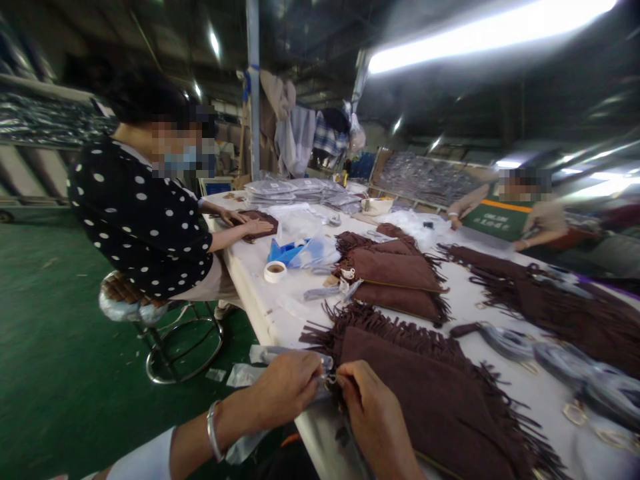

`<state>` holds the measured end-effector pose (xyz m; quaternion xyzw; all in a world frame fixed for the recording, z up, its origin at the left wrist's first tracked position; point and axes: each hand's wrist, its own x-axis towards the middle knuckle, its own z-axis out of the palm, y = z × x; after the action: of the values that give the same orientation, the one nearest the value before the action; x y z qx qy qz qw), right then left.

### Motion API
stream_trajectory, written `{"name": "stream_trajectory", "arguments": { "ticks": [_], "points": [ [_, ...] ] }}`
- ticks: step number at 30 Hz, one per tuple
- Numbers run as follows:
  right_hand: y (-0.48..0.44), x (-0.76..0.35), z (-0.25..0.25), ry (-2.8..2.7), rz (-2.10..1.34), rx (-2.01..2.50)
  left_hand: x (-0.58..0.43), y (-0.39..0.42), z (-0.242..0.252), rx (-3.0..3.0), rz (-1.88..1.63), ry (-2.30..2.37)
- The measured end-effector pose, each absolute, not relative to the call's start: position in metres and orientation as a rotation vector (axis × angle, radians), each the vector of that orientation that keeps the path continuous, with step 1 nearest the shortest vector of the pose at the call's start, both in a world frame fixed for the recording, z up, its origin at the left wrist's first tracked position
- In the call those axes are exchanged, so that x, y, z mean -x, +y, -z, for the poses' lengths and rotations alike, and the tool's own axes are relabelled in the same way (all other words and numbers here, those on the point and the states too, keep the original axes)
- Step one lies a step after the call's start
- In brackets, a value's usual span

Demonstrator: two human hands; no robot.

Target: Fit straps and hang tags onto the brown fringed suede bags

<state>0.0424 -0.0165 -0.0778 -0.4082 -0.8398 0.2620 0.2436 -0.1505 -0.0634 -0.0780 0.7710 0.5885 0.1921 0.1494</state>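
My left hand [290, 387] is closed in a pinch at the corner of a dark brown fringed suede bag [425, 380] on the table's near edge. Facing it, my right hand [375, 413] pinches from the other side. Between the fingertips shows a small metal clasp [330, 379]; its exact form is hard to make out. Clear plastic wrapping [245, 375] sticks out beyond my left hand. More brown fringed bags [395, 273] lie stacked just past the one in front of me.
Wrapped straps [560, 363] and more fringed pieces [530, 293] cover the table's right side. A tape roll [275, 271] stands near the left edge of the white table [255, 300]. One co-worker [145, 200] sits left, hands on a brown bag; another [505, 213] handles plastic across the table.
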Motion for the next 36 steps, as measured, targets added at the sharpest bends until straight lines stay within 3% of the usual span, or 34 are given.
{"name": "stream_trajectory", "arguments": {
  "ticks": [10,23,36],
  "points": [
    [-0.011,-0.051,0.073,-2.224,-0.985,1.058,0.147,-0.066,0.073,-2.045,-0.979,1.495],
    [-0.02,-0.048,0.06,-2.179,-0.937,0.899,0.137,-0.06,0.077,-1.077,-0.918,1.121],
    [-0.026,-0.061,0.064,-2.448,-0.878,0.77,0.12,-0.079,0.083,-0.979,-0.883,1.198]
  ]
}}
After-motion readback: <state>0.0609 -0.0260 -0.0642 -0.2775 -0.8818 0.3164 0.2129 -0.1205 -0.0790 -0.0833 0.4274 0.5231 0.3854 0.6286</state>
